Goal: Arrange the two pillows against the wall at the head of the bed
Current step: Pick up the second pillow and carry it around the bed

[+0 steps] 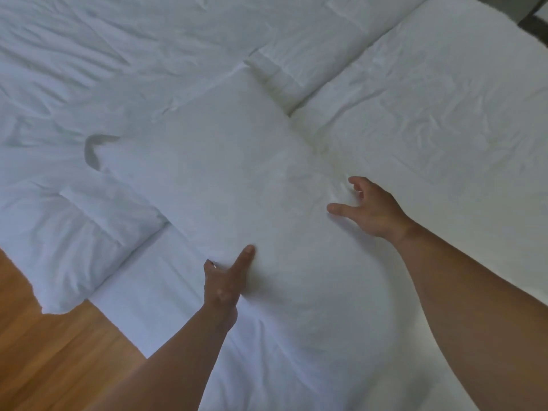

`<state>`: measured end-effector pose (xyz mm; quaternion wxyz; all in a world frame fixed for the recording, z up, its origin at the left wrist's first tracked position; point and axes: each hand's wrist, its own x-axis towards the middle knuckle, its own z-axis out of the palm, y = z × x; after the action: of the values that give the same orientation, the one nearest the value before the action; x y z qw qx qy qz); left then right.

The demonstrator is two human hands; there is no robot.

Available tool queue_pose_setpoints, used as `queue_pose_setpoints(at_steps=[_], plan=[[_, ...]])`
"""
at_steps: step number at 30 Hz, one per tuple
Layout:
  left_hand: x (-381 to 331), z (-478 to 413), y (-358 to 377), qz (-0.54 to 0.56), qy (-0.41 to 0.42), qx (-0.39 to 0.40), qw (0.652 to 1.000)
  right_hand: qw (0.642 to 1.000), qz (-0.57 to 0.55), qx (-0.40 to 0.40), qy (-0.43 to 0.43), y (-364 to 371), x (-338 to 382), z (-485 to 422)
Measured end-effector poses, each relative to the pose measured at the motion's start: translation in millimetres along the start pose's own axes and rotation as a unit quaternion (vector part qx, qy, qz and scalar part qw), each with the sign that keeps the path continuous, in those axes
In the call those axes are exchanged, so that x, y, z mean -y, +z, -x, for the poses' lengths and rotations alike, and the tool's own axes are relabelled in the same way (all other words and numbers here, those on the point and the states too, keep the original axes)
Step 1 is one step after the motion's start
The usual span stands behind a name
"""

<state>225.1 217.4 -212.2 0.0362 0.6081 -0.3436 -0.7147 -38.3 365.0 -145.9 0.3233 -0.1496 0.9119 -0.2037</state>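
A white pillow (219,167) lies at a slant across the middle of the bed. My left hand (224,283) holds its near edge, with the thumb on top and the fingers curled under the fabric. My right hand (370,207) is at the pillow's right side with its fingers spread, touching the fabric and holding nothing. A second white pillow (430,114) lies flat to the right, close to the first, toward the bed's far right end.
A rumpled white duvet (118,54) covers the upper left, and one corner (68,247) hangs over the bed's edge. Wooden floor (59,351) shows at the lower left. A dark strip (533,23) shows beyond the bed at the top right.
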Motion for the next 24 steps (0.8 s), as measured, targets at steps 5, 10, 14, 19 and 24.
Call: queue_pose_setpoints(at_steps=[5, 10, 14, 19, 24], plan=[[8.3, -30.6, 8.6, 0.038, 0.034, 0.004, 0.999, 0.999, -0.007, 0.041, 0.000, 13.5, -6.9, -58.5], [20.6, -47.4, 13.6, 0.043, 0.063, -0.007, 0.997, 0.997, -0.031, 0.068, 0.027, 21.0, -21.3, -102.6], [30.1, -54.0, 13.2, 0.047, 0.074, -0.018, 0.996, 0.993, -0.082, 0.082, 0.025, 32.4, -25.6, -103.8], [23.4, -47.0, 4.4, 0.055, 0.059, 0.032, 0.996, 0.984, -0.159, 0.076, 0.026, 38.7, -17.6, -72.2], [-5.3, -20.6, -9.5, 0.045, 0.049, 0.072, 0.995, 0.977, -0.207, 0.038, 0.035, 24.6, 6.1, -24.0]])
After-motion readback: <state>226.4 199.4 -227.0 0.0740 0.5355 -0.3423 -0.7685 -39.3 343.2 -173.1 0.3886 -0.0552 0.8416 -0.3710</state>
